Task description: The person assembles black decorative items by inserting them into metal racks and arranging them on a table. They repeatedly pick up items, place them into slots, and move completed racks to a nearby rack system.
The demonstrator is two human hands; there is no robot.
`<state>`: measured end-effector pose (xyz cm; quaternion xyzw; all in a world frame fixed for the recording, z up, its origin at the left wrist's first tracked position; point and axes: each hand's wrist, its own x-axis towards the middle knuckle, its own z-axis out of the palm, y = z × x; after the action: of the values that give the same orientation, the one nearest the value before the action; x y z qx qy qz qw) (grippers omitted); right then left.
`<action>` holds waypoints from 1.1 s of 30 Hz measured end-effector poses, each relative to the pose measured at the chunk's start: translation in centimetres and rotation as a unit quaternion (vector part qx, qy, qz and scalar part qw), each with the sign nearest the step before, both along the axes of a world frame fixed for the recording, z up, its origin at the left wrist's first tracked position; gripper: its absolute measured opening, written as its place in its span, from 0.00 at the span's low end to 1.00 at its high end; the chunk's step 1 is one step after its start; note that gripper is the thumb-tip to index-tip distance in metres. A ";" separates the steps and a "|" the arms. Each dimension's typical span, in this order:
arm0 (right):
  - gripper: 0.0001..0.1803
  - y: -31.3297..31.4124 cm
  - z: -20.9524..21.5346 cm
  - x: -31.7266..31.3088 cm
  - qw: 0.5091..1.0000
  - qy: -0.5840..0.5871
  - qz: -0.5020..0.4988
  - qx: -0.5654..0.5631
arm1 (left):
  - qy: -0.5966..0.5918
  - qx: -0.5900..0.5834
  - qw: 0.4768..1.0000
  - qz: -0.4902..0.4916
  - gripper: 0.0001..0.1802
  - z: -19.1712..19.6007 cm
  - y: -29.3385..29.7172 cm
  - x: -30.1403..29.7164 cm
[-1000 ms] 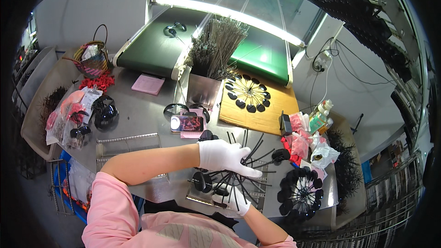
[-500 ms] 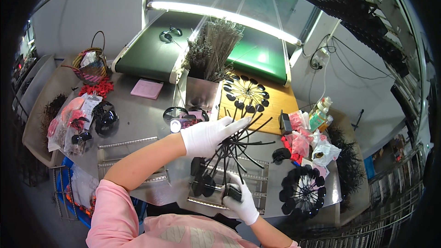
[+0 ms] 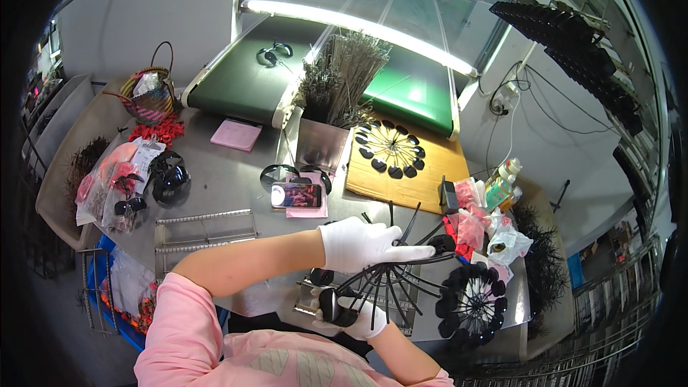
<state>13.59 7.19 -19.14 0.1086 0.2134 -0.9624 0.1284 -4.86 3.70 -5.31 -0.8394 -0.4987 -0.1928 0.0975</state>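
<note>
My left hand (image 3: 362,245), in a white glove, lies across the top of a fan of thin black rods (image 3: 390,279) with black pads at their ends, its fingers pointing right and resting on the rods. My right hand (image 3: 356,313), also gloved, grips the hub of that fan low down near my chest. A finished black wheel of padded rods (image 3: 473,306) lies just to the right on the metal table (image 3: 215,193).
A cardboard sheet (image 3: 412,172) holds another black radial wheel (image 3: 390,147). A metal box of thin wires (image 3: 337,97) stands behind a phone (image 3: 295,195). A green conveyor (image 3: 244,86), wicker basket (image 3: 147,97), plastic bags (image 3: 118,183), wire racks (image 3: 204,226) and bottles (image 3: 502,179) surround me.
My left hand has dropped from higher over the rods and moved right, now flat across the fan. The fan has tilted lower toward the table; my right hand stays at the hub.
</note>
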 end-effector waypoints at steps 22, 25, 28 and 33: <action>0.30 0.0 3.0 -2.2 0.783 -0.041 -0.181 0.593 | -0.262 -0.128 0.955 0.062 0.56 -2.3 1.6 0.2; 0.34 1.3 3.5 -1.2 0.431 0.030 -0.250 0.867 | -0.359 -0.165 0.900 0.186 0.71 -2.5 2.0 -2.5; 0.35 2.5 1.2 -0.7 0.884 -0.022 -0.223 0.411 | -0.402 -0.153 0.882 0.193 0.73 -2.3 1.9 -2.4; 0.27 2.9 -5.4 -1.9 0.947 0.070 -0.113 0.292 | -0.324 -0.015 0.943 0.069 0.64 -2.8 0.8 2.6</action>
<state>11.70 10.07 -24.53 0.0975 0.4800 -0.8712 -0.0336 -2.25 4.48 -8.15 -0.6961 -0.5633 -0.4397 -0.0693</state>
